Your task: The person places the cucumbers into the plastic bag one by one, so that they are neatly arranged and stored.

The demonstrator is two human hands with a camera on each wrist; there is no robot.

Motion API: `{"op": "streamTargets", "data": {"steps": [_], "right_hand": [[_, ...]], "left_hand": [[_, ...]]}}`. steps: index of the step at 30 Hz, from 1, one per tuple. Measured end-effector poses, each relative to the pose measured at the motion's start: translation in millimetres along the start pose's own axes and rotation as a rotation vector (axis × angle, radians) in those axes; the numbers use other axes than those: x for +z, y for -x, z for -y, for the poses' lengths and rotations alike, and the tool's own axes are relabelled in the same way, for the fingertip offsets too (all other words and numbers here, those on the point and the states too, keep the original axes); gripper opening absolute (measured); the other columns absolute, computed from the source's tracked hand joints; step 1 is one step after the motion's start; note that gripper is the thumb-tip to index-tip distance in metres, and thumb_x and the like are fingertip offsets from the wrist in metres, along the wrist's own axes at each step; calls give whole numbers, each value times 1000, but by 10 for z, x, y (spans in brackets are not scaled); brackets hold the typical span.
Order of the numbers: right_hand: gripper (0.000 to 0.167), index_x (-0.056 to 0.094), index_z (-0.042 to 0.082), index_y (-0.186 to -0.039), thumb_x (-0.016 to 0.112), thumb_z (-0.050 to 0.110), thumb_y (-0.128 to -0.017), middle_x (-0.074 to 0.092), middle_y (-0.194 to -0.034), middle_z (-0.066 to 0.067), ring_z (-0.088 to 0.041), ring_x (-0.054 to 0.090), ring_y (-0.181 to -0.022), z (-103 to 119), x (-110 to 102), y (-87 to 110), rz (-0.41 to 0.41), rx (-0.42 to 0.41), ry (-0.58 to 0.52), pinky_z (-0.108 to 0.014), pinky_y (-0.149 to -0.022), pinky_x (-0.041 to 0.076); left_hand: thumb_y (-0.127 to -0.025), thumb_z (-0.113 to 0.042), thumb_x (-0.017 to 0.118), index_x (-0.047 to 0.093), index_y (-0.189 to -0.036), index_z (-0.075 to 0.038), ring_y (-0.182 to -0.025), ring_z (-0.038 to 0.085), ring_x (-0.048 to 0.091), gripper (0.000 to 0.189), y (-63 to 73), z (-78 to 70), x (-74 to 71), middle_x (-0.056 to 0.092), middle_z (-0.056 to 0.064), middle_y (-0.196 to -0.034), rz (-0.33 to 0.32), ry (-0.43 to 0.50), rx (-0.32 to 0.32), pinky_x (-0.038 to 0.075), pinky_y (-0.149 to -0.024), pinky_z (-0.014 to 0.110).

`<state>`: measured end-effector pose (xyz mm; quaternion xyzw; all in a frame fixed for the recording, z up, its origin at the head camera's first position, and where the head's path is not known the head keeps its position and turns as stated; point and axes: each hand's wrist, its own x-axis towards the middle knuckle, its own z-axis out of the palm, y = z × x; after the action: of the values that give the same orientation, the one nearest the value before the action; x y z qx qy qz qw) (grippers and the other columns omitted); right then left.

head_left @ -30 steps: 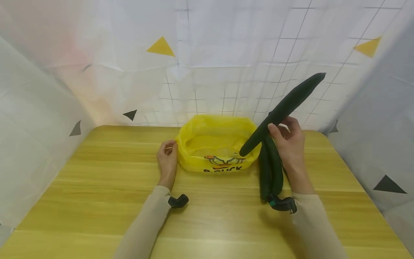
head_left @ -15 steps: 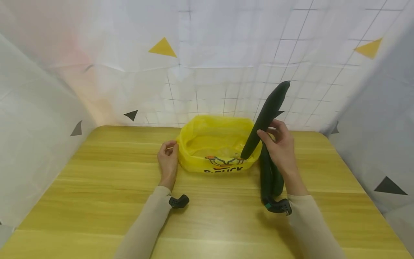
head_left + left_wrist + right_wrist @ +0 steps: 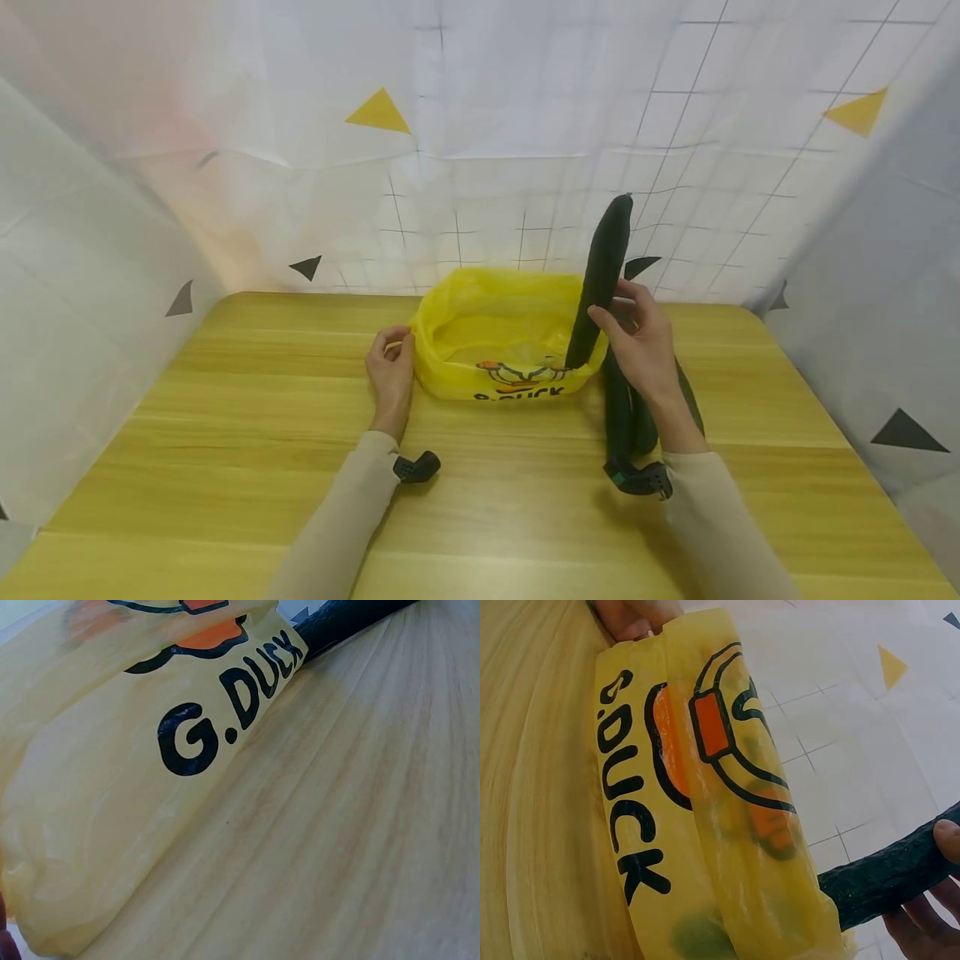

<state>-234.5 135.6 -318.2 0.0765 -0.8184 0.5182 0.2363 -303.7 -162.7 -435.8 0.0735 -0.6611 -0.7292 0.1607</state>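
Observation:
A yellow plastic bag (image 3: 450, 379) printed with a duck and "G.DUCK" stands with its mouth open on the table. At its left side my left hand (image 3: 389, 379) pinches the bag's edge with thumb and fingers. My right hand (image 3: 647, 350) grips a long dark green cucumber (image 3: 606, 258) around its middle, held steeply above the bag's right end. The cucumber's lower tip dips inside the bag's mouth; in the right wrist view the cucumber (image 3: 892, 881) passes behind the bag's rim.
Several more cucumbers (image 3: 618, 408) lie on the wooden table (image 3: 487, 508) to the bag's right, partly under my right hand and wrist. White patterned sheets (image 3: 495, 108) hang close behind the table and at both sides.
My right hand has moved left with the cucumber, turning it from a slant to nearly upright; its lower tip has dropped into the bag's mouth. My left hand has stayed put.

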Motion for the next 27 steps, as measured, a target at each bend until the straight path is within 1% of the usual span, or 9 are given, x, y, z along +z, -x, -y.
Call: {"op": "streamTargets", "data": {"steps": [3, 7, 9, 11, 14, 16, 19, 24, 27], "right_hand": [[42, 50, -1, -130, 62, 8, -90, 56, -124, -17, -2, 56, -105, -14, 22, -1, 0, -7, 28, -20, -92, 49], [44, 51, 3, -131, 64, 8, -89, 57, -122, -14, 2, 55, -104, -199, 58, -33, 0, -38, 28, -20, -91, 49], [45, 51, 6, -131, 65, 8, -88, 57, -122, -13, -2, 57, -105, -294, 77, -48, 0, -66, 36, -17, -89, 49], [46, 52, 8, -132, 65, 9, -88, 57, -121, -10, -10, 59, -108, -368, 95, -57, 1, -96, 48, -18, -88, 50], [46, 52, 9, -132, 66, 12, -88, 56, -123, -11, -23, 60, -110, -404, 121, -58, 3, -139, 78, -30, -90, 52], [46, 51, 9, -132, 66, 14, -88, 55, -124, -12, -28, 60, -110, -410, 137, -54, 3, -154, 93, -39, -91, 51], [46, 51, 7, -132, 66, 14, -88, 54, -124, -14, -31, 59, -110, -405, 163, -43, 4, -163, 107, -46, -90, 50], [46, 53, 6, -130, 68, 12, -87, 55, -121, -15, -30, 59, -109, -385, 206, -29, 1, -171, 133, -43, -89, 51], [46, 54, 7, -129, 69, 13, -86, 56, -119, -14, -29, 61, -107, -377, 235, -25, -7, -170, 153, -42, -87, 52]], "left_hand": [[-91, -18, 62, 65, -105, -7, -82, 18, 59, 18, -52, 113, -1, 59, 2, -102, -9, 16, 24, 48, -67, 19], [-92, -20, 62, 65, -103, -9, -79, 16, 59, 16, -69, 163, 11, 59, 1, -99, -35, -2, 56, 47, -64, 18], [-91, -20, 62, 65, -101, -10, -77, 16, 59, 14, -69, 168, 15, 60, 1, -99, -45, -6, 60, 47, -62, 18], [-91, -20, 63, 66, -100, -12, -76, 15, 59, 13, -66, 168, 17, 60, 1, -98, -50, -7, 61, 47, -61, 17], [-91, -20, 63, 66, -100, -13, -76, 15, 59, 12, -64, 166, 19, 60, 0, -98, -49, -6, 68, 47, -61, 18], [-91, -19, 63, 66, -100, -13, -77, 15, 59, 11, -63, 163, 21, 60, 0, -98, -48, -2, 77, 47, -62, 18], [-91, -18, 63, 66, -99, -12, -79, 16, 59, 11, -64, 160, 24, 61, 1, -98, -53, -9, 91, 49, -65, 18], [-90, -17, 64, 66, -100, -10, -82, 18, 59, 12, -64, 154, 29, 63, 5, -99, -73, -44, 121, 49, -70, 17], [-91, -16, 62, 66, -102, -10, -85, 16, 58, 13, -65, 167, 39, 63, 4, -100, -90, -90, 198, 47, -72, 19]]}}
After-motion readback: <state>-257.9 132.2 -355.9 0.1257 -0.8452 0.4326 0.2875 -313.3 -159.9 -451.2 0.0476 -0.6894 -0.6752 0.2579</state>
